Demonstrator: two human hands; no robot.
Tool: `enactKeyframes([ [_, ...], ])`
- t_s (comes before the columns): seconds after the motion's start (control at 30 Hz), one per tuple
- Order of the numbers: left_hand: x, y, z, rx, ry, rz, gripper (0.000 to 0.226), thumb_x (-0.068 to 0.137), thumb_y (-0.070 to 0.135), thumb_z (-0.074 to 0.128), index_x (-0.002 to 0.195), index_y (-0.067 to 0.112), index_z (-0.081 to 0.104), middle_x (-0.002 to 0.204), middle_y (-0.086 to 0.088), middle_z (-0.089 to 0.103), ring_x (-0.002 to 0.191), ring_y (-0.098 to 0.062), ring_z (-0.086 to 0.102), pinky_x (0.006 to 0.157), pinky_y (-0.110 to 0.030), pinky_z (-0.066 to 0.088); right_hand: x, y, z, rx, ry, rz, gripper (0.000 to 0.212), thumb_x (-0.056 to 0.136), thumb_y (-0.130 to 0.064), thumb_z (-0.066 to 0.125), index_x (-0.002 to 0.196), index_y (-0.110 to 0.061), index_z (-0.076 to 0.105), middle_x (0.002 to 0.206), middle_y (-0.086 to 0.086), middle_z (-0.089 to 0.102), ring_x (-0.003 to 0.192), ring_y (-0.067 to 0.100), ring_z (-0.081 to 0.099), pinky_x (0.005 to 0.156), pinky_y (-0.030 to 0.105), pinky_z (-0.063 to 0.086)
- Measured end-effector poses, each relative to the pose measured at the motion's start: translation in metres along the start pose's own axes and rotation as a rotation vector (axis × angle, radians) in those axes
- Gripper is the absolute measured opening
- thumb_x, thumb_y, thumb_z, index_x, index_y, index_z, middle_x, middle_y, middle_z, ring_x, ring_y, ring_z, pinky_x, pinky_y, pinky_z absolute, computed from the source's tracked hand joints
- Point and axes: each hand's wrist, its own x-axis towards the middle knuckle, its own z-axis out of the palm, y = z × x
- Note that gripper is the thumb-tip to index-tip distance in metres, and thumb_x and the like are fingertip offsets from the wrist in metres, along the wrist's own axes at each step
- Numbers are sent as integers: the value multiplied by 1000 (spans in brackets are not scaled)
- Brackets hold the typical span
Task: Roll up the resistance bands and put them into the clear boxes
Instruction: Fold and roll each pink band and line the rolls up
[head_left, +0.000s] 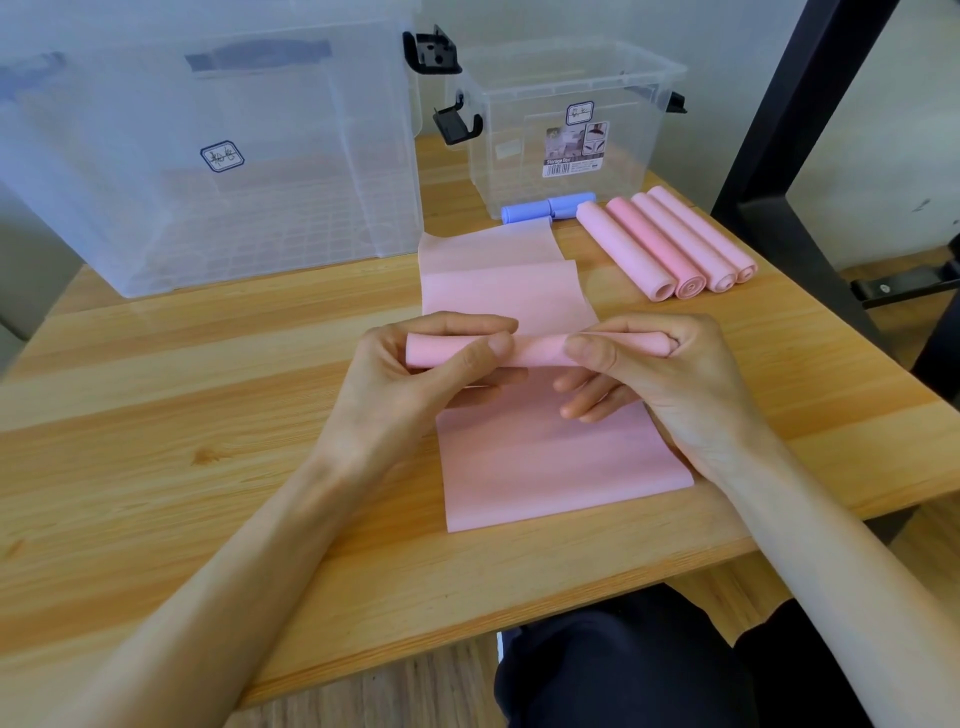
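Note:
A pink resistance band lies flat along the middle of the wooden table, partly rolled into a tube. My left hand grips the tube's left end, thumb on top. My right hand pinches its right end. Loose band stretches away toward the boxes and back toward me. Several rolled pink bands lie side by side at the right. Two rolled blue bands sit in front of the small clear box. A large clear box stands at the back left.
The table's near edge runs diagonally below my forearms. A black metal frame post rises at the right beyond the table. Both boxes have black latches. My dark-clothed legs show under the table edge.

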Motion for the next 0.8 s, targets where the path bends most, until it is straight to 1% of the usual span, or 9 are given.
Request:
enactKeyframes([
  [0.1,0,-1,0,33,10,8,24,75,24,71,97,12,74,82,-7,77,81,-18,75,70,-21,57,0,1,-1,5,-4,0,19,72,-22,74,86,-8,75,73,14,74,57,29,71,52,28,58],
  [0.23,1,-1,-1,61,37,-1,23,77,29,70,93,13,75,82,-6,77,82,-19,75,70,-22,58,1,1,-1,16,-18,-30,31,69,-16,77,99,-12,72,78,13,75,62,28,73,57,29,59],
  [0.3,1,-1,-1,61,33,-17,23,77,32,69,91,14,75,82,-7,77,81,-18,75,72,-24,59,1,2,-1,12,-16,-47,30,69,-14,77,98,-13,72,79,11,75,63,28,74,57,29,60],
  [0.43,1,0,-1,55,22,-27,25,77,35,68,89,15,75,84,-8,77,83,-20,75,73,-25,59,1,2,-1,16,-10,-66,20,72,-14,75,91,-6,73,80,9,75,62,30,73,56,28,59],
  [0.53,1,0,-1,24,17,-7,27,73,29,71,96,17,75,87,-5,77,83,-21,75,72,-23,58,0,1,0,1,-17,-25,19,74,-21,73,86,-6,73,75,13,75,59,30,72,52,28,58],
  [0.6,1,0,-2,25,19,-4,24,72,24,73,95,17,76,88,-2,78,83,-21,75,72,-23,59,0,1,0,1,-18,-3,20,75,-24,72,85,-6,73,73,15,74,58,30,72,51,29,58],
  [0.7,2,-2,-2,33,29,-17,18,73,23,74,89,14,77,91,-1,78,84,-22,75,73,-24,60,1,1,-1,6,-12,-7,22,75,-24,73,88,-7,73,75,14,75,61,30,73,54,28,59],
  [0.8,2,-1,-1,50,31,-32,22,75,28,71,91,14,77,88,-4,78,81,-20,75,73,-24,60,1,1,0,11,-28,-31,27,71,-16,76,97,-10,72,77,11,75,65,29,74,58,28,60],
])
